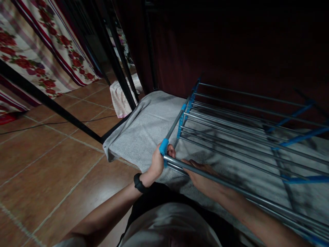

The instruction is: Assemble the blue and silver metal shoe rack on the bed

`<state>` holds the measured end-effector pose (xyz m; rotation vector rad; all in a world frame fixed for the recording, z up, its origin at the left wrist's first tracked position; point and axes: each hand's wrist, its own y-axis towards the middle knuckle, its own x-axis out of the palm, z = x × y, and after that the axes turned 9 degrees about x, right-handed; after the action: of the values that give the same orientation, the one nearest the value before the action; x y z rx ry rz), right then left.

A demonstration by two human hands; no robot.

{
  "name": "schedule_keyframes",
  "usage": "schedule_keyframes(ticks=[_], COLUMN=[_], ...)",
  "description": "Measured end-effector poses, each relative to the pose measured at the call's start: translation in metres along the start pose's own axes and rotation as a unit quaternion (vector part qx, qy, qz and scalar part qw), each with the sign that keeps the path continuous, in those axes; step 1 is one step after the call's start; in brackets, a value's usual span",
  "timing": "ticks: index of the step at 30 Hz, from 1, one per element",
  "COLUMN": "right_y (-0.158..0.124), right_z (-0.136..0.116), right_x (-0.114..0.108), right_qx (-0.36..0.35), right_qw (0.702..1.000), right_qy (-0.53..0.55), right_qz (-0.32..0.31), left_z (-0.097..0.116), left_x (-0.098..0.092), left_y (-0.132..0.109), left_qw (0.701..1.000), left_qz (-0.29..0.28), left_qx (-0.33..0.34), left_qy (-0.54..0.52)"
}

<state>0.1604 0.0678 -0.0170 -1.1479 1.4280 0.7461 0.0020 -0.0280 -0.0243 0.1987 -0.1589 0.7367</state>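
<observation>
A clothes drying rack with grey metal rods and blue plastic joints lies folded low over a grey cloth. My left hand, a black band on its wrist, is wrapped round the blue corner joint at the rack's near left end. Beneath the thick front tube, my right hand reaches in from the right. Its fingers curl at the lower rods close to that same corner, partly hidden by the tube.
The grey cloth covers a low surface with a dark metal frame. Brown floor tiles lie to the left, crossed by a thin black cable. Behind are a floral curtain, a whitish striped cloth and a dark red panel.
</observation>
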Motion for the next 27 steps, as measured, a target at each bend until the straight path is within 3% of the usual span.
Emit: schedule_keyframes(ticks=[8, 16, 27], right_y=[0.0, 0.0, -0.001], right_z=[0.003, 0.006, -0.003], right_x=[0.007, 0.012, -0.005], right_qx=[-0.006, -0.003, 0.006], right_qw=[0.999, 1.0, 0.999], right_qy=[0.052, 0.001, 0.041], right_qz=[0.007, 0.025, -0.012], left_z=[-0.003, -0.002, -0.003], left_x=[-0.003, -0.003, -0.002], left_y=[-0.003, -0.003, -0.003], left_qw=[0.999, 0.998, 0.999], left_qz=[-0.022, -0.03, -0.031], left_qx=[0.002, 0.004, 0.001], left_qy=[0.024, 0.051, 0.031])
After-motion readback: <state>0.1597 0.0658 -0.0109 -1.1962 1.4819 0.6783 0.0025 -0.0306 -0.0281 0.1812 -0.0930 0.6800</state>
